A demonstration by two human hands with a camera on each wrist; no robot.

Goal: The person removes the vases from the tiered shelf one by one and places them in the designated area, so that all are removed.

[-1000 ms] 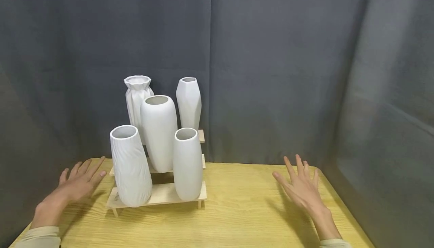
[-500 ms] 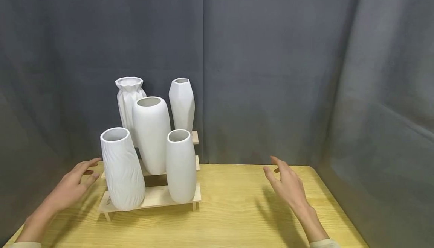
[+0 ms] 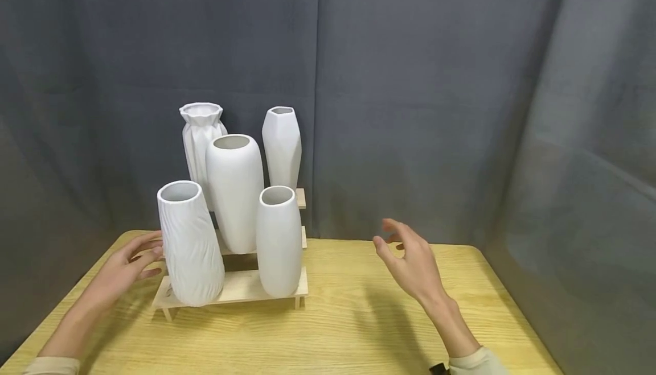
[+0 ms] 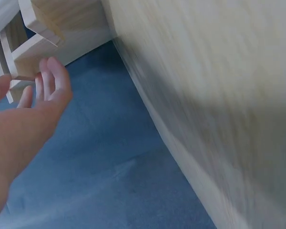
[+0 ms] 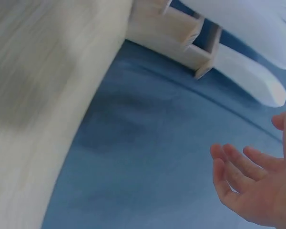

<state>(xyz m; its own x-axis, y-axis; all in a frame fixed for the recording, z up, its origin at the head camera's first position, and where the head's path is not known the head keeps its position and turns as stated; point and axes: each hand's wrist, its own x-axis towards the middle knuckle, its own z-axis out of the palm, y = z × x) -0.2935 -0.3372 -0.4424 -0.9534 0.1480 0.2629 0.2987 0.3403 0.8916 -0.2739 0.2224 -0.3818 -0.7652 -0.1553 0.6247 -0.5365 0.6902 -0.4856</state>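
My left hand [image 3: 125, 267] is at the left side of a white vase with wavy ridges [image 3: 192, 250], its loosely bent fingertips right at the vase's wall. In the left wrist view that hand [image 4: 31, 109] is beside the wooden stand's end. My right hand [image 3: 412, 261] hovers over the table to the right, fingers and thumb loosely curved with nothing between them. Nearest to it on the stand is a smooth white vase [image 3: 279, 244] on the front step. The right wrist view shows this hand [image 5: 257, 186] apart from all the vases.
The stepped wooden stand [image 3: 241, 287] also bears a taller smooth vase [image 3: 236, 198], a pleated vase with a flared rim [image 3: 197, 141] and a faceted vase [image 3: 283, 147]. It stands on a wood-grain table [image 3: 328, 335]. Grey curtains [image 3: 410, 96] hang behind and at both sides.
My left hand has moved right to the ridged vase. My right hand has come left toward the stand. The spread fingers of both hands have bent. The head view has shifted slightly.
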